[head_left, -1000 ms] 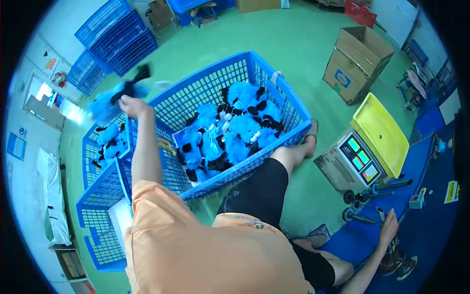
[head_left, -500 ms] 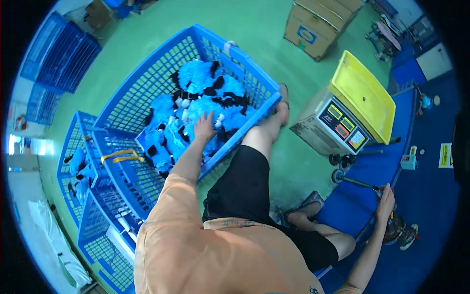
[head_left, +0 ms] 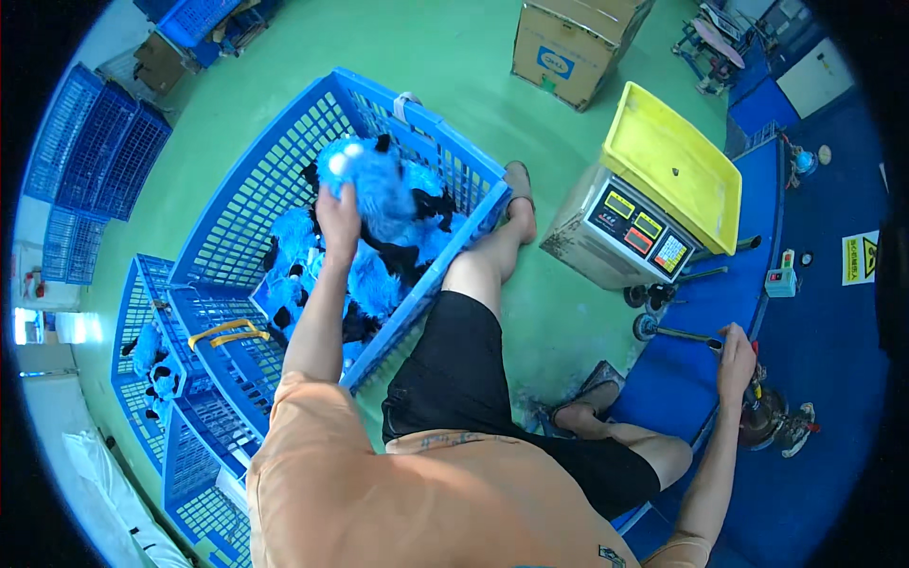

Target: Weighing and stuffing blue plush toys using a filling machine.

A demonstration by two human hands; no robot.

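Note:
My left hand [head_left: 339, 225] is closed on a fluffy blue plush toy [head_left: 379, 194] with black patches and white spots, lifted above the pile. Below it, several similar blue-and-black plush pieces [head_left: 374, 284] fill a large blue plastic basket [head_left: 232, 220]. At the far side of my body, my right hand [head_left: 735, 367] is curled at the blue machine [head_left: 668, 402], close to the open end of a metal tube [head_left: 686, 335]. Whatever its fingers grip is hidden, though a small red part shows beside them.
A scale with a yellow tray [head_left: 663, 156] stands right of the basket. Behind is a cardboard box [head_left: 568, 57]. Smaller blue baskets [head_left: 142, 312] with more plush sit at left. Metal fittings [head_left: 776, 421] project from the machine beside my right hand.
My left hand has gripped a plush toy and raised it off the pile, moving left. My right hand has shifted slightly nearer the tube end. The whole view has turned a little.

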